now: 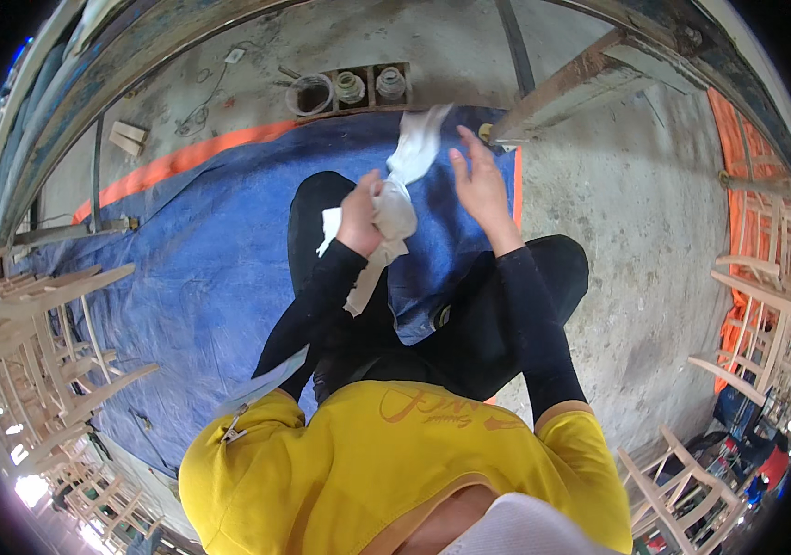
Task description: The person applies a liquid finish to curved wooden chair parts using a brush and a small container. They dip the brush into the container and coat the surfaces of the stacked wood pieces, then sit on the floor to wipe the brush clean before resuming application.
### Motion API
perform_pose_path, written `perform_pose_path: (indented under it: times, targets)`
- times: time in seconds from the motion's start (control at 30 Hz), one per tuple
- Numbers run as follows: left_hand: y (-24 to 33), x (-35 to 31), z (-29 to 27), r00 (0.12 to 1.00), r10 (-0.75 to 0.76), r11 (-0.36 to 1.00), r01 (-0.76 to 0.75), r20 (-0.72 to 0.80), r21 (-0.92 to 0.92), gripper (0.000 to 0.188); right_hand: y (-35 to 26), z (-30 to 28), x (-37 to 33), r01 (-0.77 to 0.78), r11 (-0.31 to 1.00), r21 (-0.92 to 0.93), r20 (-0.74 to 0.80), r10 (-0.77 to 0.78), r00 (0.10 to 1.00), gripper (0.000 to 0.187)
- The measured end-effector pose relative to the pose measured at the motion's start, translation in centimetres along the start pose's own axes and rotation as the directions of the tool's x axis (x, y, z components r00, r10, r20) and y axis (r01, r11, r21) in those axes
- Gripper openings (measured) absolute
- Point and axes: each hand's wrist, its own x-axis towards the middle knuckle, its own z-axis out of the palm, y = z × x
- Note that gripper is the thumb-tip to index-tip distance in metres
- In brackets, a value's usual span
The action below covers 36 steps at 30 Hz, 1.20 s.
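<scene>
Above the blue tarp [201, 250], between the knees [560, 264], the left hand [358, 217] has its grip closed round a bunched white cloth [396, 215]; the right hand [482, 188] is wide and empty beside it, best pinching the blurred upper end close to the bunch

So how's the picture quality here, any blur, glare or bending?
Head view: the white cloth looks motion-blurred at its upper end; head view: the wooden chair frames at left look bent and stretched near the rim; head view: bright glare washes out the lower-left edge, while the corners go black.
</scene>
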Motion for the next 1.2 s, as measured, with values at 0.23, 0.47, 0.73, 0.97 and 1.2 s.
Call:
perform_pose_path:
  times: [0.23, 0.47, 0.73, 0.97, 1.2]
  targets:
    - [1.2, 0.7, 6.0, 0.849, 0.166, 0.979, -0.080, 0.502, -0.189, 0.039, 0.8, 8.5, -3.8, -0.712, 0.326, 0.622, 0.639, 0.316, 0.702, 0.052]
    - [2.0, 6.9, 3.2, 0.862, 0.239, 0.926, -0.340, 0.447, 0.161, 0.030, 1.1, 8.1, -5.7, -0.667, -0.418, 0.617, 0.762, 0.107, 0.638, 0.065]
    - [8.2, 13.7, -1.1, 0.596, 0.632, -0.295, -0.405, 0.495, 0.865, 0.022, 7.8, 9.5, -4.3, -0.516, -0.325, 0.792, 0.610, 0.429, 0.666, 0.036]
    - [15.6, 23.5, -4.9, 0.517, 0.727, -0.584, 0.118, 0.453, 0.803, 0.021, 8.0, 9.1, -4.6, -0.407, -0.270, 0.872, 0.484, 0.593, 0.643, 0.037]
    - [22.0, 20.4, -3.4, 0.691, 0.650, -0.544, 0.133, 0.316, 0.829, 0.040, 4.6, 5.0, -4.3, -0.258, -0.423, 0.868, 0.455, 0.474, 0.754, 0.055]
